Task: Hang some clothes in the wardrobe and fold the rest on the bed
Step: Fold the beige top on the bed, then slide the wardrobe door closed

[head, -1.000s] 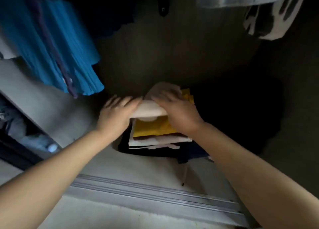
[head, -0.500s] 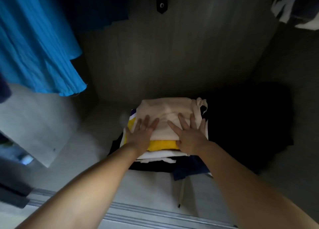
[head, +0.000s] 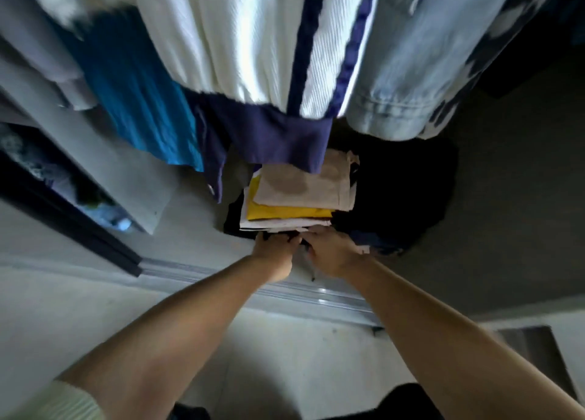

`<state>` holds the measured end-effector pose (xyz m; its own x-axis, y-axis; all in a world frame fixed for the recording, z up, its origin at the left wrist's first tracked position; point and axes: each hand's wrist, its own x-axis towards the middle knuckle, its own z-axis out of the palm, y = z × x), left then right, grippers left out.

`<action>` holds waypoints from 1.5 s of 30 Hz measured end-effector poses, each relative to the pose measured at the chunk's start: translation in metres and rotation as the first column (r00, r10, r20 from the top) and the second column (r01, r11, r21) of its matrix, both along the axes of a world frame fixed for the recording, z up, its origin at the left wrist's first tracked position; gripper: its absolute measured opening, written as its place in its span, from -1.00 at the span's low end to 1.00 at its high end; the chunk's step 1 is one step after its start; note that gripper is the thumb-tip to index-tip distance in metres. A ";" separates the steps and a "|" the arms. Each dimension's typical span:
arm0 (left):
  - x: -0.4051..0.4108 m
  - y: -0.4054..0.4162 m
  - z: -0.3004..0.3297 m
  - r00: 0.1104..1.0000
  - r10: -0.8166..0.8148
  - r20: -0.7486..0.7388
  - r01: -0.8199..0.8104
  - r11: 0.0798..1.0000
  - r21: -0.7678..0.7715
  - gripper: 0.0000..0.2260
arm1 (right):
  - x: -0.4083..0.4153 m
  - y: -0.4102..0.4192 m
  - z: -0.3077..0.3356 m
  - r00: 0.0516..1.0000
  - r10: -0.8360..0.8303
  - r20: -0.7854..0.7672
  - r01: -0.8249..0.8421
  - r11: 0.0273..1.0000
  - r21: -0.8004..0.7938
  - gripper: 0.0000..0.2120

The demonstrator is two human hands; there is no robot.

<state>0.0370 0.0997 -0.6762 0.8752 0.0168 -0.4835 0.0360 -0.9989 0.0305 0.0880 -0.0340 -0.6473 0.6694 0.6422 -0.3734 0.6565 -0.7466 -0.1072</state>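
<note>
A stack of folded clothes sits on the wardrobe floor, a beige piece on top, a yellow one under it, white layers below that and dark fabric at the base. Both hands meet at the stack's near edge, at its 6 o'clock side. The left hand has its fingers curled down into the dark fabric at the bottom of the pile — it appears to grip that fabric, though the fingertips are hidden. The right hand lies just beside it, at about 3 o'clock from the left hand, touching it; its fingers reach in under the white layers and curl around something dark there, but blur hides exactly what. The stack thus lies at 12 o'clock from both hands, touching them at its lower front edge. Hanging clothes fill the upper part of the view: a white ribbed garment with navy trim at 12 o'clock of the stack, its hem hiding the stack's far edge, a blue garment at 10 o'clock, and a pale denim piece at 1 o'clock. A dark heap lies at 3 o'clock, just beside the stack. The sliding-door track crosses beneath the forearms at 6 o'clock.
</note>
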 end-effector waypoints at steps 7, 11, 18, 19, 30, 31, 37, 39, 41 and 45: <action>-0.099 0.034 0.112 0.989 0.129 -0.065 -0.132 0.991 -0.037 -0.48 | -0.081 0.020 0.111 0.988 0.031 -0.152 -0.044 0.995 -0.085 -0.53; -0.150 0.071 0.184 0.965 0.259 -0.040 -0.261 0.961 -0.089 -0.54 | -0.119 0.049 0.180 0.977 0.112 -0.183 -0.119 0.992 -0.032 -0.55; -0.215 0.141 0.329 0.859 0.500 0.108 -0.478 0.860 -0.180 -0.57 | -0.162 0.145 0.337 0.920 0.366 -0.138 -0.357 0.930 0.085 -0.58; -0.219 0.154 0.349 0.825 0.547 0.142 -0.518 0.832 -0.198 -0.57 | -0.165 0.162 0.363 0.914 0.390 -0.110 -0.376 0.918 0.127 -0.58; -0.217 0.269 0.560 0.492 0.670 0.557 -0.484 0.742 -0.464 -0.56 | -0.158 0.286 0.594 0.818 0.434 0.377 -0.563 0.737 0.373 -0.64; -0.215 0.275 0.578 0.458 0.670 0.584 -0.458 0.741 -0.491 -0.57 | -0.159 0.296 0.615 0.787 0.438 0.433 -0.602 0.700 0.386 -0.64; -0.201 0.292 0.657 0.216 0.696 0.685 -0.322 0.713 -0.623 -0.63 | -0.170 0.346 0.732 0.522 0.384 0.761 -0.801 0.526 0.285 -0.66; -0.194 0.292 0.671 0.177 0.715 0.677 -0.297 0.694 -0.656 -0.60 | -0.171 0.357 0.759 0.337 0.373 0.865 -0.818 0.570 0.073 -0.66; -0.185 0.296 0.686 0.162 0.739 0.655 -0.265 0.671 -0.692 -0.56 | -0.165 0.365 0.786 0.166 0.389 0.906 -0.749 0.647 -0.140 -0.65; -0.168 0.306 0.714 0.063 0.755 0.653 -0.284 0.641 -0.713 -0.71 | -0.146 0.368 0.829 0.087 0.436 0.896 -0.633 0.719 -0.288 -0.57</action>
<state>-0.1314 0.4059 0.0373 0.5127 0.7395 0.4362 0.2573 -0.6170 0.7437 -0.0576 0.3341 0.1817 -0.0611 0.9556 0.2882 0.6121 -0.1922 0.7671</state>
